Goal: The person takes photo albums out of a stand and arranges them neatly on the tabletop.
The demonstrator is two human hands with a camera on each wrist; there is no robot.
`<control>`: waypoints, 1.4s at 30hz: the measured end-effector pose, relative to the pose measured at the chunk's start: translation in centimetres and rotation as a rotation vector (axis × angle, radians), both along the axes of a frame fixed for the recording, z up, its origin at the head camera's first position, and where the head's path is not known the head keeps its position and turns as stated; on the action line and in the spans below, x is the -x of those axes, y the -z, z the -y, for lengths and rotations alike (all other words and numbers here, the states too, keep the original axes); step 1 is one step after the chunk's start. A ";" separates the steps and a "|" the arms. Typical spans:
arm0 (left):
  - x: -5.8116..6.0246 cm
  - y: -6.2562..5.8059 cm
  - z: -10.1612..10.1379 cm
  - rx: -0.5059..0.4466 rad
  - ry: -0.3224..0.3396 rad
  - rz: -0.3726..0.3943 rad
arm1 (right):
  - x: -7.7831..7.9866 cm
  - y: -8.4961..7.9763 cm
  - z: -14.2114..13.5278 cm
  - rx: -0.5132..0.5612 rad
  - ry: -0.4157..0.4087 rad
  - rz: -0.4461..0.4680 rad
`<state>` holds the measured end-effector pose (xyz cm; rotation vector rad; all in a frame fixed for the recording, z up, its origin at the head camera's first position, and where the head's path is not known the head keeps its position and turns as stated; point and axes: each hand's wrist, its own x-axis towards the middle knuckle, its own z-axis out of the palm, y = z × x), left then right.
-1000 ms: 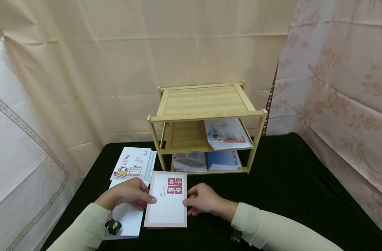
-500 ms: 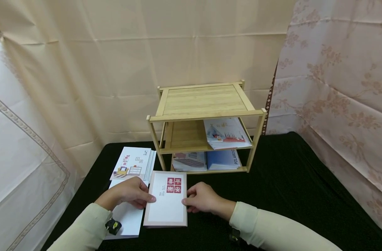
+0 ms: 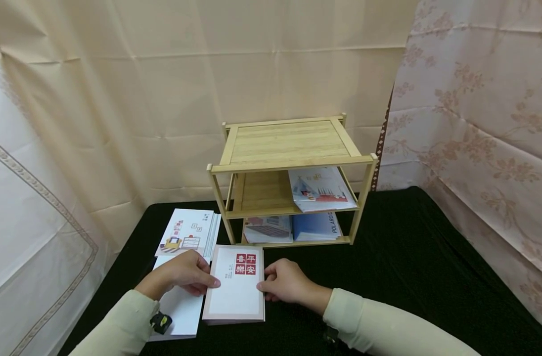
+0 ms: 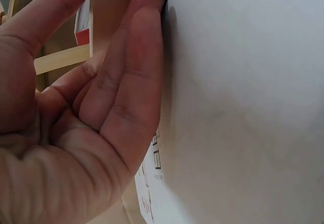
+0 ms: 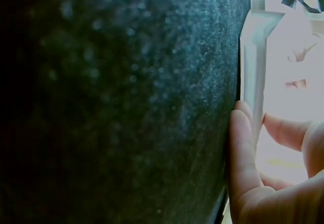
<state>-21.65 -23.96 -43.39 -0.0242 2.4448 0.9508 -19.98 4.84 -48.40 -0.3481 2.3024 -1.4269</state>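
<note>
A white stack of booklets (image 3: pixel 235 299) with a pale pink border and four-square red print lies between my hands, its near edge showing some thickness. My left hand (image 3: pixel 186 274) pinches its left edge, thumb on the cover. From the other side my right hand (image 3: pixel 289 283) grips the right edge, with thumb on top and fingers along the side. The right wrist view shows those fingers (image 5: pixel 242 148) against the pale side of the stack (image 5: pixel 253 77), low over the dark cloth. Under my left hand lies a plain white booklet (image 3: pixel 179 316), which fills much of the left wrist view.
Beyond it sits a pile of illustrated white booklets (image 3: pixel 186 230). A wooden three-tier rack (image 3: pixel 293 143) stands at the back, with an illustrated booklet (image 3: pixel 322 190) on its middle shelf and a blue Polaroid booklet (image 3: pixel 313 227) below. Dark green cloth (image 3: pixel 386 277) covers the table.
The held stack has shifted a touch toward me and its near edge shows thicker. Both hands keep their grip at nearly the same spots.
</note>
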 end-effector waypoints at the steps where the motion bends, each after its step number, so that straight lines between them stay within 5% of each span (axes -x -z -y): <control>1: 0.0 0.0 0.0 0.002 -0.002 -0.001 | 0.0 0.0 0.0 0.001 0.000 -0.002; 23: 0.3 -1.4 -0.5 0.075 -0.015 -0.041 | 0.5 -0.6 -1.2 0.067 -0.005 0.050; 32: 0.9 -3.2 -1.3 0.167 -0.005 -0.180 | 0.8 -1.5 -2.3 0.027 -0.010 0.029; 42: 1.0 -5.0 -3.1 0.130 0.019 -0.317 | 1.0 -2.2 -3.7 0.011 -0.016 -0.027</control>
